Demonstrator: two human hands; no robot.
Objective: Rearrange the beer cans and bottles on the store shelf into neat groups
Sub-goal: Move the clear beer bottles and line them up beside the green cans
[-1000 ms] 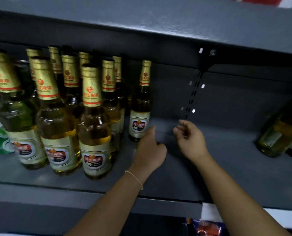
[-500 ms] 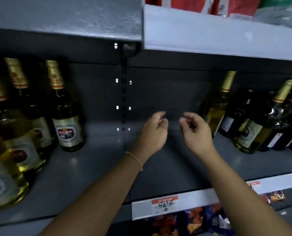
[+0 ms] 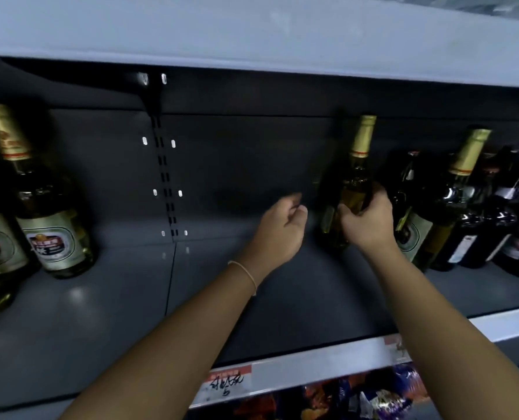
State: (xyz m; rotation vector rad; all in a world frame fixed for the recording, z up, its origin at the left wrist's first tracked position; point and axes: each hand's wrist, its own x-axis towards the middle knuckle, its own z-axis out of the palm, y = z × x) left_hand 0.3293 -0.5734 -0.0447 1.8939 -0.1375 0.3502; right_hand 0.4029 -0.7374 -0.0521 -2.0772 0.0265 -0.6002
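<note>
A gold-foil beer bottle (image 3: 356,177) stands upright at the left end of the right-hand group. My right hand (image 3: 368,221) curls around its body. My left hand (image 3: 279,228) hovers just left of that bottle, fingers loosely curled, holding nothing. A second gold-foil bottle (image 3: 461,177) stands further right among dark bottles (image 3: 491,225). At the far left stands a group of gold-foil beer bottles with white and red labels (image 3: 49,225).
The grey shelf (image 3: 131,313) has a wide bare stretch between the two bottle groups. A slotted upright (image 3: 165,183) runs down the back wall. The upper shelf edge (image 3: 252,34) hangs low overhead. A price strip with a red tag (image 3: 228,383) lines the front edge; snack packets (image 3: 358,398) lie below.
The view has swung right. My right hand has moved right and closed around the gold-foil bottle. My left hand followed and hovers beside it.
</note>
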